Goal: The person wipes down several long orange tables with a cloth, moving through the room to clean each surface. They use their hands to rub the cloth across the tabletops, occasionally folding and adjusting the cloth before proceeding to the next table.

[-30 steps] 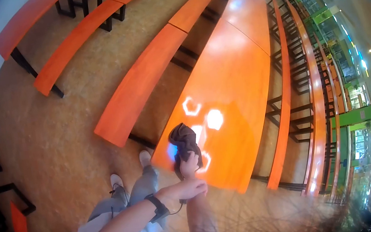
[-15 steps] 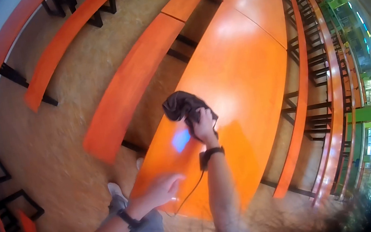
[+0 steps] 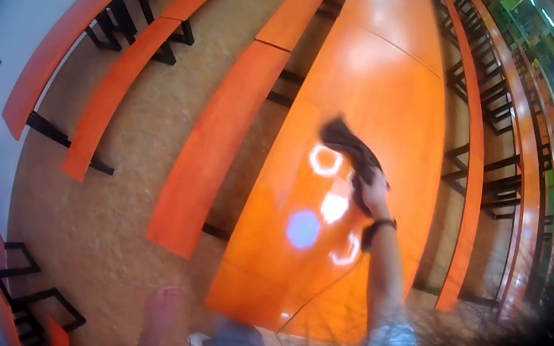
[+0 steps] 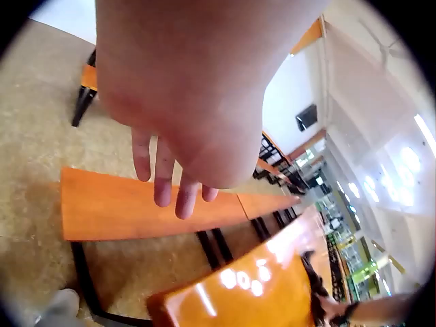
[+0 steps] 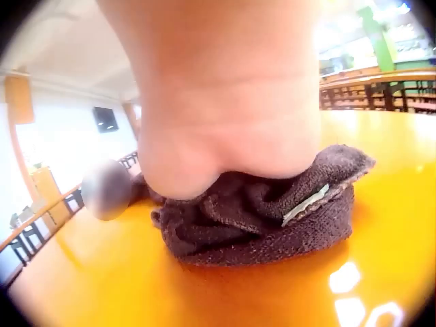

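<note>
A dark brown towelling cloth [image 3: 352, 150] lies bunched on the long orange table [image 3: 383, 109]. My right hand [image 3: 375, 190] holds it at its near end, while the far end trails away over the tabletop. In the right wrist view the cloth [image 5: 259, 231] bulges in thick folds under the heel of the hand, with a pale label at one edge; the fingers are hidden there. My left hand [image 3: 165, 299] hangs off the table's near left side. The left wrist view shows its fingers [image 4: 163, 180] loosely extended, holding nothing.
An orange bench [image 3: 222, 145] runs along the table's left side and another bench [image 3: 475, 214] along its right. More benches with black legs stand farther left. A thin cable [image 3: 318, 295] trails across the near end of the table from the right wrist.
The right hand has carried the cloth from the table's near left edge across to the right and farther up the tabletop. The left hand has drawn back left, away from the table.
</note>
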Available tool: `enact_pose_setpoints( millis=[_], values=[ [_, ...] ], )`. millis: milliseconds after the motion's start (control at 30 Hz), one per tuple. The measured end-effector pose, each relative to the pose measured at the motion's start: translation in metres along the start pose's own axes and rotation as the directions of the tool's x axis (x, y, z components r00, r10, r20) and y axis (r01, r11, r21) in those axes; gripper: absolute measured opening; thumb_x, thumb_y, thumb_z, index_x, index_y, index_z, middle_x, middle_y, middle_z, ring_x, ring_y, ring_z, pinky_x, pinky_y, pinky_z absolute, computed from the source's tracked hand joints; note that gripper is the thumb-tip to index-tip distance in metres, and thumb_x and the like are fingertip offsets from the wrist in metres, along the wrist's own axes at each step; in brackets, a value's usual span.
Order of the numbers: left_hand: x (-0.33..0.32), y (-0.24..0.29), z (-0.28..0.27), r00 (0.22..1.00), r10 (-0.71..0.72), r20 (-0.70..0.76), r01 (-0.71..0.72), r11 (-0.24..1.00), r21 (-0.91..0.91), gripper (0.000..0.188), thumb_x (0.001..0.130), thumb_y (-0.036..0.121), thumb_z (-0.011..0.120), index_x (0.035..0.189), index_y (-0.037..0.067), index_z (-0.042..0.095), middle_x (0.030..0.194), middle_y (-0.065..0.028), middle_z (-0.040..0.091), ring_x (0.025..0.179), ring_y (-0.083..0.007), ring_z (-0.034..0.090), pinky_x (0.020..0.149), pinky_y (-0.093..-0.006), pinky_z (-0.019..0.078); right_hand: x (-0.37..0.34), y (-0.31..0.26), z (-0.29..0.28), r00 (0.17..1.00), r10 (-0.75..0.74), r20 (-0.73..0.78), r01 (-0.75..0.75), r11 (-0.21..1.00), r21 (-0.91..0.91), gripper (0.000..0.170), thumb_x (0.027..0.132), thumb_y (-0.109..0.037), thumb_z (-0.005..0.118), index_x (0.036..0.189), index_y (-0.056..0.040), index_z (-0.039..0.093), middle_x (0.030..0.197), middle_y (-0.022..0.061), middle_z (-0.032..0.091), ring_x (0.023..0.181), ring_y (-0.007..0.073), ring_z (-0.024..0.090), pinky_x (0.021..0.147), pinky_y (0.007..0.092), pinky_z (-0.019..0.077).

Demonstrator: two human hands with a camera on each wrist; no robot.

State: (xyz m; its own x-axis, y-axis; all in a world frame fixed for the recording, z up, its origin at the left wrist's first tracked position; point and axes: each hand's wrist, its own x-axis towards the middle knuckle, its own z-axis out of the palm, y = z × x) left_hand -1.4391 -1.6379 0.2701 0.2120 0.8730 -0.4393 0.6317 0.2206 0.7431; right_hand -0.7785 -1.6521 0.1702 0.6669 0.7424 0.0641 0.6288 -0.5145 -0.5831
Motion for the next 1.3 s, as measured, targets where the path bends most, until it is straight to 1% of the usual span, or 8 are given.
enact_pose_setpoints(
  millis=[433, 533, 600, 667, 733, 867, 1033, 1300],
  values=[
    [-0.326, -0.345, 0.050, 0.971, -0.104, -0.214, 0.039, 0.957, -0.288, 0.005, 0.092, 0.008, 0.059, 0.094, 0.008, 0.063, 0.087, -0.0048, 0.065, 0.082, -0.0152, 0.063, 0.074, -0.0299, 0.0509, -0.370, 0.104, -0.142, 0.987, 0.111, -0.115, -0.122, 0.988, -0.093, 0.041, 0.088, -0.029, 0.068, 0.116, -0.0050, 0.050, 0.114, 0.0210, 0.050, 0.107, 0.0437, 0.051, 0.093, 0.0527, 0.0392],
    [-0.481, -0.379, 0.102, 0.914, -0.400, -0.070, 0.006, 0.184, -0.983, 0.006, 0.092, 0.013, 0.060, 0.096, 0.010, 0.063, 0.087, -0.0030, 0.063, 0.083, -0.0153, 0.061, 0.072, -0.0298, 0.0498, -0.441, 0.087, -0.146, 0.999, 0.041, 0.019, -0.040, 0.997, -0.066, 0.042, 0.091, -0.028, 0.065, 0.117, 0.0017, 0.050, 0.116, 0.0244, 0.050, 0.110, 0.0427, 0.049, 0.094, 0.0504, 0.0397],
    [-0.579, -0.402, 0.106, 0.930, -0.343, -0.130, 0.085, 0.547, -0.833, 0.006, 0.091, 0.016, 0.060, 0.089, 0.012, 0.064, 0.082, -0.0002, 0.061, 0.080, -0.0143, 0.059, 0.069, -0.0291, 0.0483, -0.478, 0.085, -0.150, 0.994, 0.042, 0.096, -0.036, 0.998, -0.060, 0.043, 0.093, -0.028, 0.064, 0.118, 0.0041, 0.050, 0.117, 0.0252, 0.050, 0.111, 0.0412, 0.049, 0.095, 0.0492, 0.0402],
    [-0.660, -0.524, 0.143, 0.908, -0.369, 0.198, -0.004, -0.481, -0.877, 0.010, 0.092, 0.017, 0.057, 0.087, 0.012, 0.064, 0.078, -0.0002, 0.063, 0.072, -0.0152, 0.060, 0.062, -0.0294, 0.0481, -0.512, 0.075, -0.151, 0.991, -0.001, 0.136, 0.021, 0.989, -0.143, 0.048, 0.093, -0.032, 0.064, 0.120, 0.0042, 0.049, 0.118, 0.0249, 0.049, 0.111, 0.0391, 0.051, 0.093, 0.0484, 0.0429],
    [-0.734, -0.532, 0.161, 0.541, -0.769, -0.341, 0.360, 0.578, -0.732, 0.014, 0.093, 0.017, 0.052, 0.089, 0.010, 0.064, 0.071, -0.0017, 0.063, 0.064, -0.0154, 0.060, 0.056, -0.0299, 0.0482, -0.560, 0.017, -0.168, 0.949, 0.097, 0.300, -0.120, 0.991, 0.060, 0.044, 0.090, -0.027, 0.065, 0.118, 0.0022, 0.048, 0.115, 0.0244, 0.049, 0.106, 0.0426, 0.053, 0.089, 0.0506, 0.0457],
    [-0.824, -0.559, 0.253, 0.153, -0.848, -0.507, 0.167, 0.528, -0.833, 0.017, 0.092, 0.014, 0.049, 0.096, 0.005, 0.063, 0.069, -0.0080, 0.065, 0.061, -0.0166, 0.063, 0.054, -0.0300, 0.0500, -0.613, 0.100, -0.141, 0.814, -0.387, 0.433, 0.477, 0.871, -0.118, 0.037, 0.084, -0.020, 0.067, 0.109, 0.0002, 0.049, 0.111, 0.0259, 0.051, 0.103, 0.0472, 0.054, 0.085, 0.0531, 0.0474],
    [-0.893, -0.548, 0.454, 0.564, -0.742, -0.361, -0.234, 0.276, -0.932, 0.017, 0.090, 0.013, 0.050, 0.099, 0.007, 0.064, 0.073, -0.0080, 0.067, 0.068, -0.0229, 0.066, 0.064, -0.0380, 0.0534, -0.648, 0.115, -0.140, 0.708, -0.245, 0.663, 0.495, 0.841, -0.219, 0.040, 0.083, -0.026, 0.066, 0.110, -0.0002, 0.051, 0.112, 0.0278, 0.055, 0.106, 0.0475, 0.055, 0.088, 0.0528, 0.0473],
    [-0.884, -0.472, 0.533, 0.704, -0.706, -0.075, 0.645, 0.680, -0.348, 0.020, 0.081, 0.030, 0.064, 0.084, 0.011, 0.069, 0.090, -0.0176, 0.067, 0.090, -0.0352, 0.064, 0.082, -0.0438, 0.0522, -0.589, 0.124, -0.054, 0.196, -0.215, 0.957, 0.864, 0.499, -0.065, 0.047, 0.078, -0.024, 0.074, 0.116, -0.0034, 0.056, 0.114, 0.0219, 0.058, 0.099, 0.0403, 0.059, 0.078, 0.0490, 0.0518]
  ],
)
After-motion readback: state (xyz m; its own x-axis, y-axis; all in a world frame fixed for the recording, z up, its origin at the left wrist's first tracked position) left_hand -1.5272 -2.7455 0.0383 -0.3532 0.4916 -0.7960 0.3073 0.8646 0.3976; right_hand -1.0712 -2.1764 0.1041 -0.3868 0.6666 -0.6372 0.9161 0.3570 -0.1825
